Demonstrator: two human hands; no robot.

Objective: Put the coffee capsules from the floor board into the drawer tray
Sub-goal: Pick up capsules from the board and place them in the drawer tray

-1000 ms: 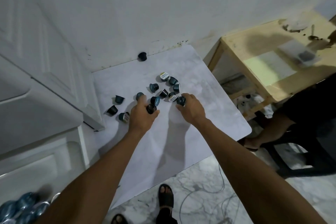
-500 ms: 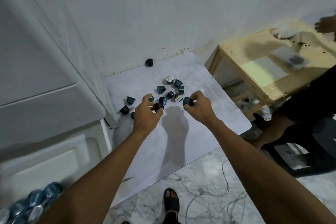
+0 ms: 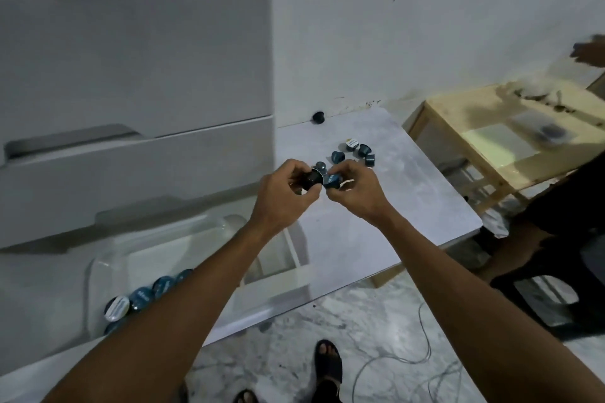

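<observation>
My left hand [image 3: 284, 196] grips a dark coffee capsule [image 3: 311, 178], raised above the grey floor board [image 3: 386, 226]. Beside it, my right hand [image 3: 355, 190] grips a blue capsule [image 3: 332, 180]; the two capsules almost touch. Several blue capsules [image 3: 361, 152] still lie in a cluster on the board behind my hands, and one black capsule [image 3: 318, 117] sits alone at the wall. At lower left, the clear drawer tray [image 3: 98, 268] in the open white drawer holds several blue capsules [image 3: 140, 298], partly hidden by my left forearm.
White drawer fronts [image 3: 131, 75] rise at the left. A low wooden table [image 3: 510, 141] stands at the right, with another person's hand [image 3: 589, 54] above it and dark chair legs [image 3: 556, 288] below. My sandalled foot [image 3: 329, 360] and loose cables [image 3: 409, 366] are on the marble floor.
Both hands have lifted off the board with a capsule each and come together in the air. My view has swung left, bringing the drawer and its tray into sight.
</observation>
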